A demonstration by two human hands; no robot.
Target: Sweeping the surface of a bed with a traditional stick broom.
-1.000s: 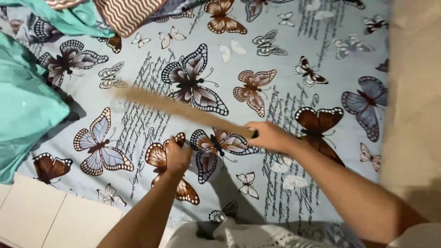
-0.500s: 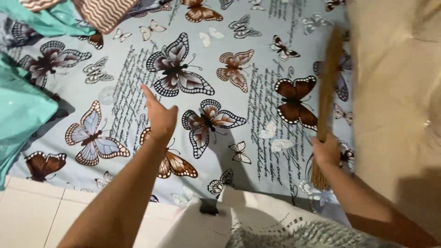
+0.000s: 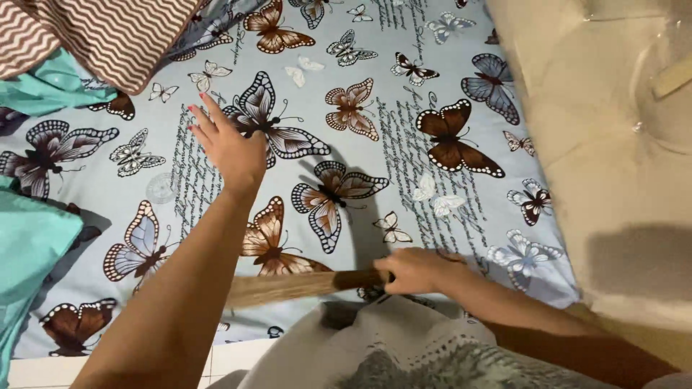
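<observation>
My left hand (image 3: 231, 148) is stretched out flat over the butterfly-print bedsheet (image 3: 375, 122), fingers spread, palm on or just above the fabric. My right hand (image 3: 418, 270) is closed around the dark bound handle of a straw hand broom (image 3: 288, 286). The broom lies low and nearly level near the bed's front edge, its bristles pointing left and passing behind my left forearm.
A brown-and-white zigzag pillow (image 3: 108, 36) lies at the top left. Teal cloth (image 3: 29, 245) is bunched along the left side. A beige wall (image 3: 613, 144) runs along the right. White floor tiles (image 3: 238, 356) show below the bed edge.
The broom swung from upright at the right side down to level along the near edge. My left hand moved further up the sheet and spread flat. The view shifted.
</observation>
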